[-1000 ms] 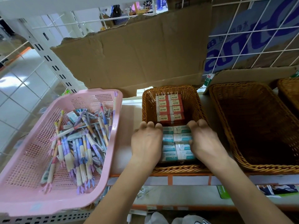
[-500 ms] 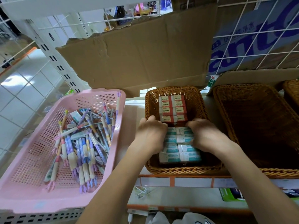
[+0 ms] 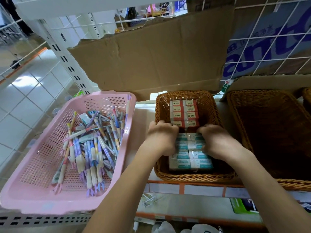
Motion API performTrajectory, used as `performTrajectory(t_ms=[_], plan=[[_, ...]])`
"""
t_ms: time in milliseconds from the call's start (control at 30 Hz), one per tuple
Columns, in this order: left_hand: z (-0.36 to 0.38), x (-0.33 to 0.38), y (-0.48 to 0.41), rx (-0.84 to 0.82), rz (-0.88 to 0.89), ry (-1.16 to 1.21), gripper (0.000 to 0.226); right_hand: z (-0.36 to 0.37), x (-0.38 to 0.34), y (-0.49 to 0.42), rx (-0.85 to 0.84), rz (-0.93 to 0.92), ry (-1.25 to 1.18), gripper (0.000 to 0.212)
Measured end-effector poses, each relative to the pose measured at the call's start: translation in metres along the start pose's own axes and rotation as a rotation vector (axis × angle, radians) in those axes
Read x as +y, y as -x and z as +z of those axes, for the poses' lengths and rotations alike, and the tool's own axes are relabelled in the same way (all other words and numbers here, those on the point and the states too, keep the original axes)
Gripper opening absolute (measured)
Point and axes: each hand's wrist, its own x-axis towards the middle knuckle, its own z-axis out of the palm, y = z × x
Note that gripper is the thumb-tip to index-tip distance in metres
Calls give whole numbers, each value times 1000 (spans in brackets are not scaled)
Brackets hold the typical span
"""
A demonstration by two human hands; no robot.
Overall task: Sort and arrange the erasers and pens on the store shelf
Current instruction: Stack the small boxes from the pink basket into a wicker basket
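Both hands slid forward and curled in: left hand (image 3: 161, 138) and right hand (image 3: 217, 140) flank the teal erasers (image 3: 190, 155), fingers (image 3: 165, 127) hooked over the block's far end, tips hidden. Block lies front-to-back in the wicker basket (image 3: 193, 177) at the shelf's front edge, red erasers (image 3: 184, 113) just beyond. Pens (image 3: 90, 148) sit in the pink tray (image 3: 33, 195), nearer the left hand.

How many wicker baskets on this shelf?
3: small basket with erasers; large basket to its right; third basket cut off at far right. More may lie beyond frame.
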Motion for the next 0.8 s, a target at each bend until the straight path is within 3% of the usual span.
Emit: performTrajectory(t_ms=[233, 333, 433, 567, 800], plan=[[-6, -1, 10, 60, -17, 90, 64, -4, -6, 7, 74, -10, 60, 44], [-19, -9, 30, 168, -29, 245, 57, -13, -25, 10, 148, -87, 44, 46], [-30, -34, 56, 289, -68, 253, 47, -23, -59, 9, 200, -263, -40, 35], [-27, -87, 91, 310, -282, 232, 40, -24, -112, -4, 218, -469, -31, 6], [2, -183, 130, 142, -658, 195, 32, -3, -196, -62, 178, -615, -48, 24]])
